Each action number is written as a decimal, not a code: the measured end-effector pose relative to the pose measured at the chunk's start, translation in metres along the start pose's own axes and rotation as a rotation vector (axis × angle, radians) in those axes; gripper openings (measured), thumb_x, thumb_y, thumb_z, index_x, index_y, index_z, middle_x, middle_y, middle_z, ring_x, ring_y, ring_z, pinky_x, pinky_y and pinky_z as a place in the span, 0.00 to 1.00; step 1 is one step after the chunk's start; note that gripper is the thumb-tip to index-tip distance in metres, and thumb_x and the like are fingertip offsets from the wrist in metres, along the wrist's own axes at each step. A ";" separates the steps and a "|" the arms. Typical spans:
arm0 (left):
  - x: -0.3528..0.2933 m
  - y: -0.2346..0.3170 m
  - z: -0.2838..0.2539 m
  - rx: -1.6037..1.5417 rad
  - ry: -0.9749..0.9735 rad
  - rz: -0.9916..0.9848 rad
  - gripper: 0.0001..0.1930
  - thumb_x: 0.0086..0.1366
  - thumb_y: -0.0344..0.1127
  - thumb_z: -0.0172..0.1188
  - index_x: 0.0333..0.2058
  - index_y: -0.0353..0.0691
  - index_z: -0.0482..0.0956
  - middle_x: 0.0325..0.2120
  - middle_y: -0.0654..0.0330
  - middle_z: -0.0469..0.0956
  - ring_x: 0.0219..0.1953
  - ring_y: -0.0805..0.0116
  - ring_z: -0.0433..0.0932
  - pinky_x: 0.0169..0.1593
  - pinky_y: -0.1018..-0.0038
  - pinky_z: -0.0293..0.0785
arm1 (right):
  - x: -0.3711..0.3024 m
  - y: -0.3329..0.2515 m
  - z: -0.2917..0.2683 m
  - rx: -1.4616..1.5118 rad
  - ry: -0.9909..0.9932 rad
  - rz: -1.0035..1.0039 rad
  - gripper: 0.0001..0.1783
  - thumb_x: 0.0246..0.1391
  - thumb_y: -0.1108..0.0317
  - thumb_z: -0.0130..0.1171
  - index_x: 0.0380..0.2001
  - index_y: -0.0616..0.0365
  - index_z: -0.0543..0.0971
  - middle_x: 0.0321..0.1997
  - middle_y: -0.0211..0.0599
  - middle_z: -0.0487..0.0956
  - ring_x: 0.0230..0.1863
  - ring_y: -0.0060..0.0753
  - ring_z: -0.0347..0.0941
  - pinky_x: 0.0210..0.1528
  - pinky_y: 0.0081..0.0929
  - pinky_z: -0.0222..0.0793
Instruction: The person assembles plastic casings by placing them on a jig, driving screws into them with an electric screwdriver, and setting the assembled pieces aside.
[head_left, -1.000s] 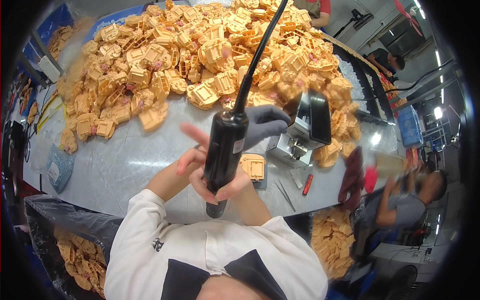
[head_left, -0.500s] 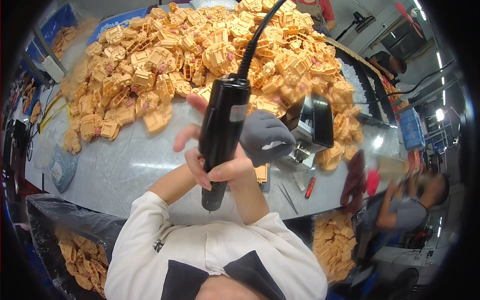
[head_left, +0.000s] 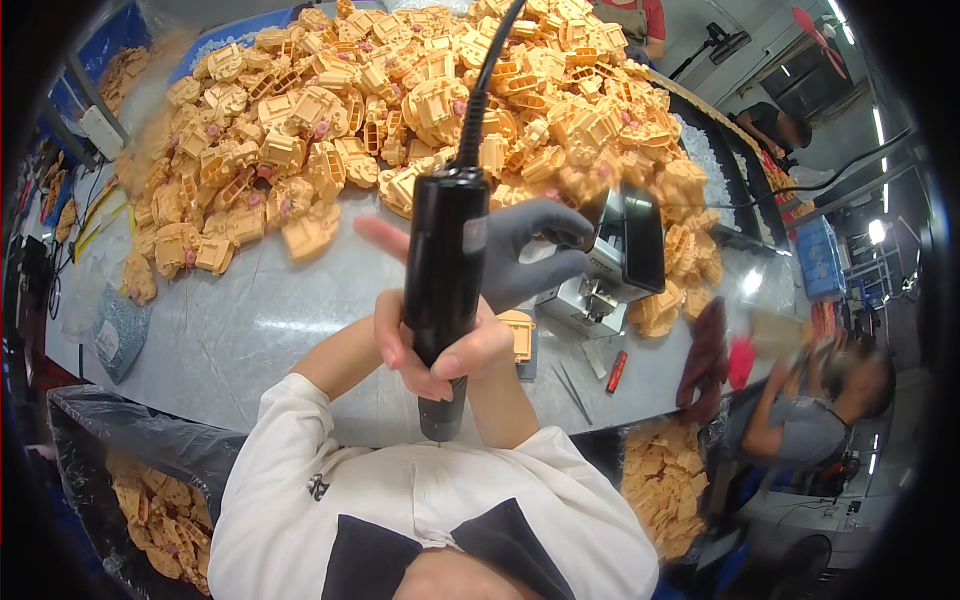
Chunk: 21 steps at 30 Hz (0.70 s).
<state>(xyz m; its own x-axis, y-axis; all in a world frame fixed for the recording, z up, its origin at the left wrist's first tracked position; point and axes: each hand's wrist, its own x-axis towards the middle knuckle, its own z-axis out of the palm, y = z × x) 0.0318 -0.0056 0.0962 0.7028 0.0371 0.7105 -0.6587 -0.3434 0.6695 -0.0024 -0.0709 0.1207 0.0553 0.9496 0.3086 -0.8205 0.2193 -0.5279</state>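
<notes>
My bare right hand (head_left: 470, 350) is wrapped round a black electric screwdriver (head_left: 445, 270), its cord rising from the top and its bit end pointing down towards my shirt. One finger sticks out to the left of the tool. Behind it, my left hand (head_left: 525, 250) in a grey glove reaches to the right, thumb and curled fingers apart, with nothing visible between them. The fingertips are beside a small metal box-like device (head_left: 600, 285) with a dark, upright, screen-like panel (head_left: 642, 240). Below the glove, an orange plastic housing (head_left: 519, 334) sits on a grey block, partly hidden.
A large heap of orange plastic housings (head_left: 300, 130) covers the table's far side. Tweezers (head_left: 572, 393), a red marker-like stick (head_left: 617, 372) and a dark red cloth (head_left: 706, 360) lie to the right. Lined bins (head_left: 150, 425) with orange parts stand near me. A co-worker (head_left: 800, 420) sits at right.
The screwdriver has moved slightly right and down, and stands more upright. My gloved hand has moved right towards the metal device, and its thumb and fingers have spread apart.
</notes>
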 end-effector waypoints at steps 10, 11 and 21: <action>0.033 0.032 -0.018 -0.925 -0.072 -0.633 0.16 0.56 0.31 0.61 0.43 0.34 0.73 0.36 0.57 0.76 0.42 0.71 0.74 0.50 0.76 0.69 | -0.009 0.013 -0.017 0.084 -0.022 0.087 0.63 0.23 0.79 0.54 0.65 0.50 0.33 0.32 0.55 0.71 0.10 0.31 0.65 0.11 0.25 0.61; 0.036 0.033 -0.018 -0.905 -0.081 -0.608 0.15 0.58 0.31 0.58 0.44 0.34 0.72 0.36 0.57 0.76 0.42 0.71 0.74 0.49 0.76 0.69 | -0.010 0.014 -0.020 0.081 -0.020 0.084 0.63 0.23 0.79 0.54 0.65 0.50 0.33 0.32 0.55 0.71 0.10 0.31 0.65 0.11 0.25 0.61; 0.027 0.035 -0.001 -0.439 -0.340 -0.234 0.13 0.56 0.32 0.59 0.41 0.39 0.73 0.32 0.61 0.76 0.35 0.73 0.74 0.43 0.76 0.71 | 0.000 0.004 -0.012 0.142 -0.216 0.058 0.65 0.29 0.82 0.54 0.63 0.43 0.23 0.40 0.63 0.64 0.12 0.29 0.66 0.12 0.21 0.64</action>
<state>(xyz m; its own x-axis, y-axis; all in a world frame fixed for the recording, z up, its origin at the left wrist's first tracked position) 0.0271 -0.0156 0.1390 0.8411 -0.2619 0.4731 -0.4752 0.0598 0.8779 0.0008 -0.0675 0.1094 -0.1043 0.8866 0.4506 -0.8912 0.1178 -0.4381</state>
